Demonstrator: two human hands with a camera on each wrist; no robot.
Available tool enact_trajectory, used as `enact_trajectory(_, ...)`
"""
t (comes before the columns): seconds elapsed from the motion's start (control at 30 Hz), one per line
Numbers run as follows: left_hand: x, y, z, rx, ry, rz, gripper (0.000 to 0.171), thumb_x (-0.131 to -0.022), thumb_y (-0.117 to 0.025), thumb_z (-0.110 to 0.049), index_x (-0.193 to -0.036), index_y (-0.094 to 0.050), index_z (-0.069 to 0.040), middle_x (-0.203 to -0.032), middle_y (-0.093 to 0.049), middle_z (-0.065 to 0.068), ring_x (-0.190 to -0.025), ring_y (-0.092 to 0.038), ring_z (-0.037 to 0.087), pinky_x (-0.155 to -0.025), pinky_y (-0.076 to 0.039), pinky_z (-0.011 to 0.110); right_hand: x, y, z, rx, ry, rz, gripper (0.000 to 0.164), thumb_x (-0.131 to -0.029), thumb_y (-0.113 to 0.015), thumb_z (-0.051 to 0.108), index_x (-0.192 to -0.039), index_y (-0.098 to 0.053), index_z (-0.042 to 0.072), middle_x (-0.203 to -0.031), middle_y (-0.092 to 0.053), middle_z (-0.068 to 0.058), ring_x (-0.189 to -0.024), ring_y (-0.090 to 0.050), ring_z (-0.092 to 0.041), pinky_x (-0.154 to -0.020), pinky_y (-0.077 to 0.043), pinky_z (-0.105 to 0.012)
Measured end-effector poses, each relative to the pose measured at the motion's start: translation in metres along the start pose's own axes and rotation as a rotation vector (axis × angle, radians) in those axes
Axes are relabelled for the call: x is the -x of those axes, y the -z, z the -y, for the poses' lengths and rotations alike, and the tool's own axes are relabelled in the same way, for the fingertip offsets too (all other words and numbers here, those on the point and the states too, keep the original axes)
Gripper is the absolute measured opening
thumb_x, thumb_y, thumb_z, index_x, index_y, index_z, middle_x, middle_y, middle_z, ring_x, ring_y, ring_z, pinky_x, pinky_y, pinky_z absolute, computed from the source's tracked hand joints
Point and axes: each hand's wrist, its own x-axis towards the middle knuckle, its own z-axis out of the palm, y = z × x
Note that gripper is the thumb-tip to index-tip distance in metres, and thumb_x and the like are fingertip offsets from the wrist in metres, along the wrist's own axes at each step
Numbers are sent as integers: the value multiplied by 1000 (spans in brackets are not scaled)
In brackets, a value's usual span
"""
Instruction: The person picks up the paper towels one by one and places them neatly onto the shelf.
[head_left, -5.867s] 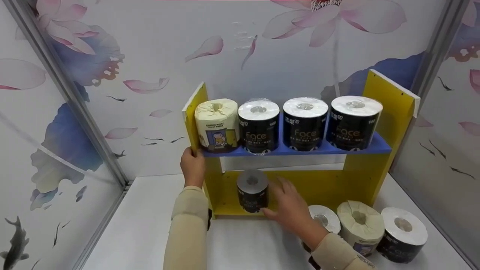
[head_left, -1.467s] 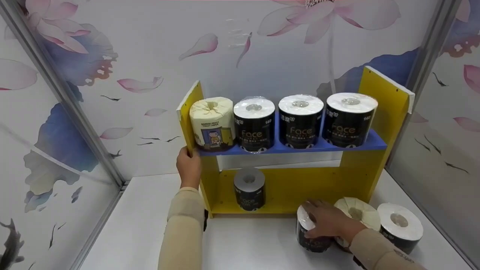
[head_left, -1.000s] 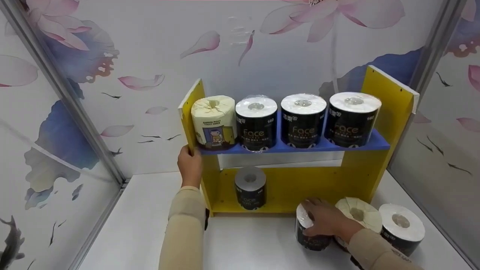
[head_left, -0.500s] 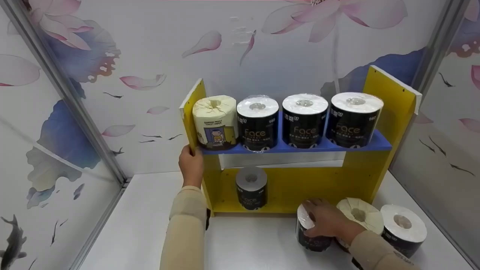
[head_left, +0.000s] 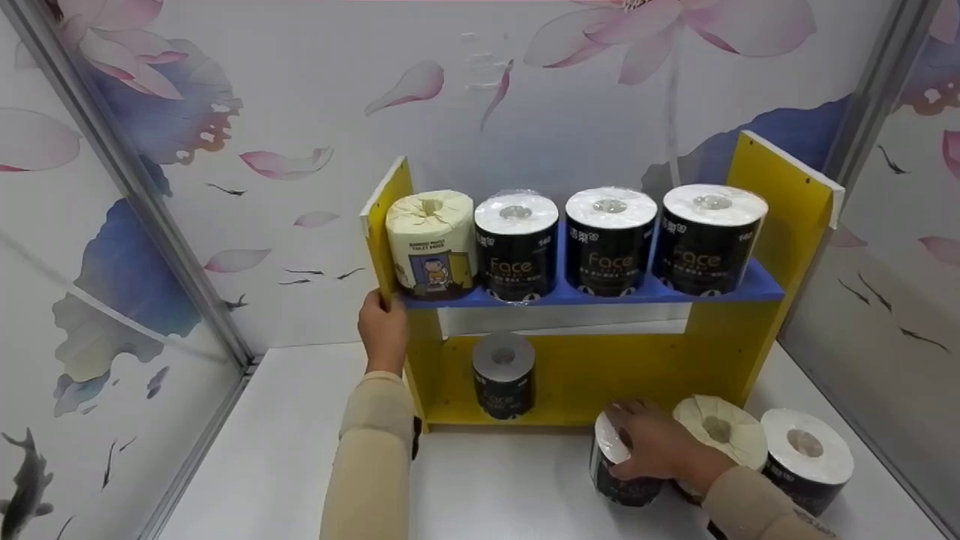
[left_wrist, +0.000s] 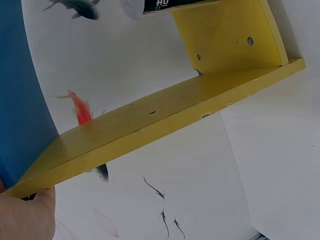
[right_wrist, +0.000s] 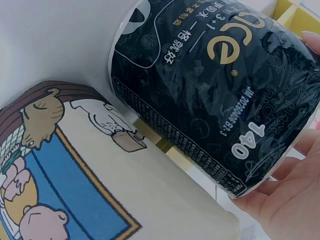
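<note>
My left hand [head_left: 383, 334] grips the left side panel of a yellow and blue shelf rack [head_left: 780, 225], just under the blue board; the left wrist view shows the thumb at the edge of the yellow side panel [left_wrist: 150, 117]. On the table, my right hand [head_left: 660, 442] holds a black-labelled toilet paper roll [head_left: 626, 484] from above, fingers over its top and thumb at its near side. That roll [right_wrist: 215, 90] stands close in the right wrist view. Right beside it is a cream-wrapped roll [head_left: 724, 427], partly hidden by my hand.
Along the blue upper board stand a cream roll [head_left: 433, 244] and three black-labelled rolls [head_left: 609, 244]. One black-labelled roll [head_left: 503, 379] stands at the left on the lower yellow shelf. Another black-labelled roll [head_left: 810, 457] is on the table [head_left: 495, 487] at the far right.
Since the earliest frame, my right hand has left the roll on the lower shelf and moved right to take hold of one on the table. Over the last second, hardly anything moves.
</note>
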Motion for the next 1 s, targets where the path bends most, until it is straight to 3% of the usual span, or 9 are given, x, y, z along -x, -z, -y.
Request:
enact_trajectory(0.47,-2,0,3,-21,-19,26,34,-101,-45,-15,-128,-52,4,-122,-58,22,-110,-53,32,-95,-42,45,6,7,5,-13,48,-47,94,-66,-83,42,-141,-46,1,-143,-43,-23,-130,-37,-45,-101,-38,-55)
enact_trajectory(0.83,-1,1,4,11,-13,28,34,-102,-44,-15,-129,-52,4,-125,-57,21,-111,-53,31,-97,-41,45,7,27,7,11,94,-164,93,-68,-83,43,-142,-46,0,-140,-46,-22,-127,-41,-44,-100,-40,-53)
enact_trajectory(1.0,-2,1,3,20,10,51,36,-102,-43,-16,-132,-49,3,-131,-55,20,-117,-51,31,-101,-39,45,9,34,9,8,87,-168,93,-68,-82,43,-143,-44,1,-142,-44,-22,-128,-39,-44,-100,-40,-55)
